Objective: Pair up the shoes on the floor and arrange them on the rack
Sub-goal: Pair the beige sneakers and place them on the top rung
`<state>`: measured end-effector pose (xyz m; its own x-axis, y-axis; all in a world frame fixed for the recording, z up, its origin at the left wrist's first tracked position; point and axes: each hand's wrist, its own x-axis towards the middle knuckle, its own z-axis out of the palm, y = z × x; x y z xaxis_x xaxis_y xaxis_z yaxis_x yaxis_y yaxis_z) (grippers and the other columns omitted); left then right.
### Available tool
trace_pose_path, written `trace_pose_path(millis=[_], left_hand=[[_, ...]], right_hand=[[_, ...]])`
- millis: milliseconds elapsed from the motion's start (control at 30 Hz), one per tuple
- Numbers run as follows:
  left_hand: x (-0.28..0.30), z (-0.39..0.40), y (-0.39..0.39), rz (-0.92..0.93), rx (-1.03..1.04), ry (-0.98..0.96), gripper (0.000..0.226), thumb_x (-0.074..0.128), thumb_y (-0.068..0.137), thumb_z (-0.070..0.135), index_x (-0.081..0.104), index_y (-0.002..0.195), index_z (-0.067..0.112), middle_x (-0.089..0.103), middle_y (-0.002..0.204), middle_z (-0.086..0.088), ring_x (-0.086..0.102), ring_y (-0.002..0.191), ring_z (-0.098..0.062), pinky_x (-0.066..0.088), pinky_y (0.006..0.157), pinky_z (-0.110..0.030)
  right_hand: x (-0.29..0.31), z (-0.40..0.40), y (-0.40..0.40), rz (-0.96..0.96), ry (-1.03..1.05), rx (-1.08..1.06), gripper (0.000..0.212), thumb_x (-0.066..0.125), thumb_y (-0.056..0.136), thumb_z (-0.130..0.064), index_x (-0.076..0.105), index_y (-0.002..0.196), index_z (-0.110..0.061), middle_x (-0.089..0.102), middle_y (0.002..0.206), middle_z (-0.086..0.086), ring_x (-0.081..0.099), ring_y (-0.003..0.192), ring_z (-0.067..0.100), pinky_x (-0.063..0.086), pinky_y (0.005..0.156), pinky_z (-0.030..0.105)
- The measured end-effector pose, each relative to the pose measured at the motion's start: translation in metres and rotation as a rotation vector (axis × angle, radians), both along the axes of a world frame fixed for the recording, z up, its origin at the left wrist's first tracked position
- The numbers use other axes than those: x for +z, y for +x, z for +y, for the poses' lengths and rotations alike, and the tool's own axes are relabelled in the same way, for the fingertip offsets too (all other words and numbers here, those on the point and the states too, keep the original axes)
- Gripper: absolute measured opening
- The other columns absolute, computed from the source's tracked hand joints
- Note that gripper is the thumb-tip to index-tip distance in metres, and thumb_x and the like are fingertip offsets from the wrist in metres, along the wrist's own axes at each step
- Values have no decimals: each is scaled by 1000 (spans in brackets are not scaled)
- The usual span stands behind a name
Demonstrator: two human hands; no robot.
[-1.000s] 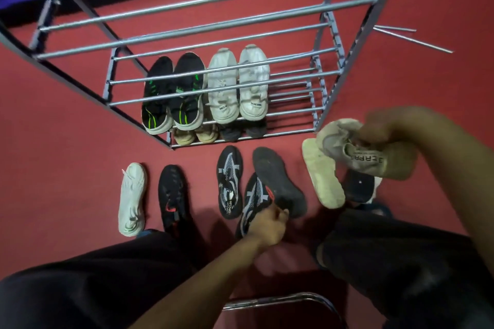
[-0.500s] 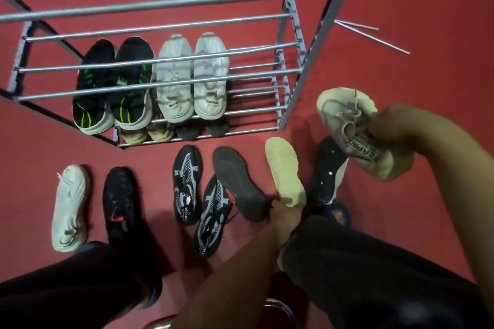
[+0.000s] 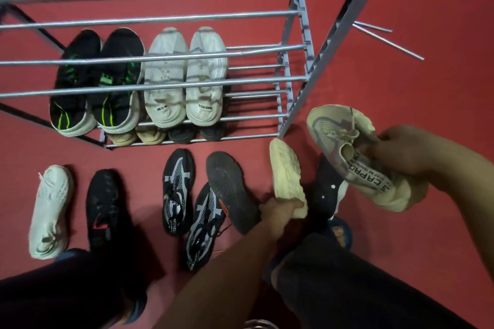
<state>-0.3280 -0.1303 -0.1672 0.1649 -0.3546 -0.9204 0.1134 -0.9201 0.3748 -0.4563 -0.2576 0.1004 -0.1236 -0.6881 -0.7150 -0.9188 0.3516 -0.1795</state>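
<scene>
My right hand (image 3: 398,149) grips a cream knit sneaker (image 3: 344,147) by its collar, held in the air right of the grey metal rack (image 3: 291,77). My left hand (image 3: 275,215) grips the heel of its cream mate (image 3: 286,173), which lies sole-up on the red floor. Beside that mate lie a dark shoe sole-up (image 3: 230,189), two black-and-grey patterned shoes (image 3: 177,189) (image 3: 204,224), a black shoe with red trim (image 3: 103,203) and a white knit shoe (image 3: 50,208). A black-and-white shoe (image 3: 327,189) lies partly under the held sneaker.
On the rack sit a black-and-green pair (image 3: 93,88) and a white pair (image 3: 184,77); tan and dark shoes show on the tier below. Loose metal rods (image 3: 385,40) lie on the floor at the right. My dark trouser legs fill the lower edge.
My left hand moved right from the patterned shoe to the sole-up cream shoe and took hold of its heel. My right hand kept the cream sneaker raised. The view shifted right and closer.
</scene>
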Motion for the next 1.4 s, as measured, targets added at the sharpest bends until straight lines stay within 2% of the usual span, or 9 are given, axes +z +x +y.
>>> trace_pose_path(millis=[100, 233, 400, 600, 833, 967, 1100, 1300, 1400], left_hand=[[27, 11, 27, -446, 106, -337, 45, 86, 59, 28, 57, 88, 8, 49, 103, -2, 58, 77, -24, 53, 75, -34], [53, 52, 88, -1150, -430, -733, 32, 77, 64, 27, 59, 90, 17, 54, 115, -3, 56, 96, -23, 44, 79, -41], [41, 117, 152, -904, -1310, -241, 110, 74, 66, 66, 28, 154, 18, 14, 166, -10, 13, 152, -39, 11, 121, -55], [37, 108, 169, -697, -742, -373, 38, 74, 80, 46, 69, 105, 19, 52, 139, -13, 62, 119, -32, 50, 96, -33], [55, 85, 162, -512, -401, -97, 90, 78, 39, 75, 43, 102, 22, 59, 86, 6, 65, 82, -24, 46, 67, -28], [101, 77, 165, -244, -306, -58, 53, 78, 66, 48, 70, 106, 15, 75, 100, -4, 71, 91, -24, 57, 83, -32], [162, 92, 186, -10, -54, -90, 37, 72, 82, 39, 77, 92, 3, 73, 78, -14, 63, 64, -27, 43, 54, -27], [244, 126, 230, -95, 98, -236, 30, 70, 86, 36, 77, 87, 7, 77, 70, -10, 70, 52, -20, 50, 47, -22], [267, 138, 260, -181, 133, -283, 39, 77, 75, 38, 78, 88, 1, 77, 73, -14, 74, 70, -30, 59, 74, -37]], right_hand=[[4, 3, 5, 8, -8, 25, 31, 62, 96, -25, 72, 95, 5, 68, 92, 23, 64, 83, 33, 43, 70, 32], [5, 6, 21, 30, -23, 92, 33, 59, 97, -24, 70, 107, 5, 68, 112, 28, 66, 99, 37, 43, 72, 31], [3, 9, 40, 43, 11, 143, 35, 62, 95, -28, 70, 115, 0, 68, 120, 24, 66, 101, 34, 48, 77, 32], [-4, 17, 52, -50, 55, 161, 31, 59, 98, -25, 72, 104, 2, 71, 111, 23, 66, 93, 31, 49, 76, 34], [-8, 15, 65, -58, 129, 218, 31, 55, 99, -23, 70, 114, 0, 70, 119, 21, 66, 100, 30, 51, 80, 34], [-17, 25, 84, -207, 233, 87, 31, 51, 100, -22, 71, 108, 1, 70, 116, 28, 65, 92, 33, 51, 79, 40], [-9, 56, 116, -315, 331, -10, 20, 54, 94, -23, 67, 94, -8, 69, 103, 24, 64, 90, 33, 54, 93, 49], [31, 106, 169, -482, 223, 57, 14, 54, 93, -17, 64, 87, -11, 68, 100, 17, 64, 86, 27, 53, 77, 37], [48, 123, 183, -527, 152, 42, 12, 61, 87, -22, 68, 87, -12, 70, 88, 9, 64, 77, 23, 48, 64, 27]])
